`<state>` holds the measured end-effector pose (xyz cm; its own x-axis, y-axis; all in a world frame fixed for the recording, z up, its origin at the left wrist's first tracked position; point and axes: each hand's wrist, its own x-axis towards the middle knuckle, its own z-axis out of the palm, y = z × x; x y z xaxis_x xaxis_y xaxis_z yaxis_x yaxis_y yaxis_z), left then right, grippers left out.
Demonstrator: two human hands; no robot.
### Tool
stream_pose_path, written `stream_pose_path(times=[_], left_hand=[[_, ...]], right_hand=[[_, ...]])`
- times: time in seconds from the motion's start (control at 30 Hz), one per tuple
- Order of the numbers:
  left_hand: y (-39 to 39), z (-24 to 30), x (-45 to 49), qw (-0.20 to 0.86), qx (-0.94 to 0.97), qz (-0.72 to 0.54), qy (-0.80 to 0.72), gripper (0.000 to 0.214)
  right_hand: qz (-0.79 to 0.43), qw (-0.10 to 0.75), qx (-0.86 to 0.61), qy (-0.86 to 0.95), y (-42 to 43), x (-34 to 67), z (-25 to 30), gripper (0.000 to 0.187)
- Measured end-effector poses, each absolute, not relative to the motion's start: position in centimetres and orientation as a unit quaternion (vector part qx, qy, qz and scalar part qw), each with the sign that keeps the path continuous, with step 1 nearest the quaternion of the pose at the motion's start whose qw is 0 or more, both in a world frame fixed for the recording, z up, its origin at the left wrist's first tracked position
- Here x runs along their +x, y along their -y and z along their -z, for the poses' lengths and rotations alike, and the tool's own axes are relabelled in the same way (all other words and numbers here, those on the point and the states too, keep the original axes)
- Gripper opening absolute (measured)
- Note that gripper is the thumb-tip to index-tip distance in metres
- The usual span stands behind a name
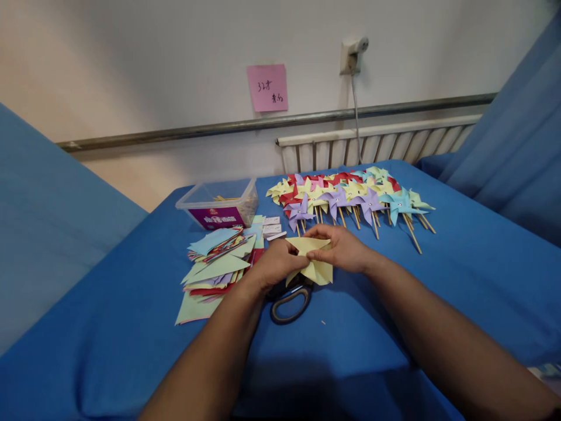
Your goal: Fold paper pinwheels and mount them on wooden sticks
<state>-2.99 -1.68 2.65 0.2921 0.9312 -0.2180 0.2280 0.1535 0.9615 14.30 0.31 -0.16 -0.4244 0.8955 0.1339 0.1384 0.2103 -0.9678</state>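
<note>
Between my two hands is a yellow paper pinwheel (319, 272), held above the blue-covered table, with its blades partly folded toward the middle. My left hand (280, 262) pinches it from the left side, thumb near its centre. From the right, my right hand (339, 247) grips the upper edge, thumb pressed at the centre as well. Under the paper lies a pair of scissors (291, 304); one dark handle loop shows and the blades are hidden. Close to my left forearm is a pile of cut coloured paper (214, 278).
Many finished pinwheels on sticks (342, 199) lie at the back right. A clear plastic box (217, 202) with sticks stands at the back left, small white boxes (272, 227) beside it. Blue curtains hang at both sides. A radiator (385, 140) runs along the wall.
</note>
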Motion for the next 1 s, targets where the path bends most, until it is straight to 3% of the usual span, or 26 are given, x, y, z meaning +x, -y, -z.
stream_pose_path(times=[0.2, 0.47, 0.7, 1.0], left_hand=[[0.9, -1.3, -3.3, 0.531, 0.540, -0.355, -0.548, 0.012], [1.1, -1.6, -2.7, 0.635, 0.442, -0.438, -0.458, 0.030], [1.0, -1.4, -2.4, 0.611, 0.434, -0.462, -0.474, 0.031], [1.2, -1.3, -1.9, 0.569, 0.430, -0.485, -0.506, 0.033]], right_hand=[[-0.579, 0.437, -0.404, 0.557, -0.8, 13.5, 0.8, 0.028], [-0.653, 0.558, -0.360, 0.363, -1.2, 12.9, 1.6, 0.040], [-0.693, 0.560, -0.317, 0.324, -1.2, 12.6, 1.8, 0.034], [-0.660, 0.599, -0.333, 0.307, -0.9, 12.0, 1.8, 0.037]])
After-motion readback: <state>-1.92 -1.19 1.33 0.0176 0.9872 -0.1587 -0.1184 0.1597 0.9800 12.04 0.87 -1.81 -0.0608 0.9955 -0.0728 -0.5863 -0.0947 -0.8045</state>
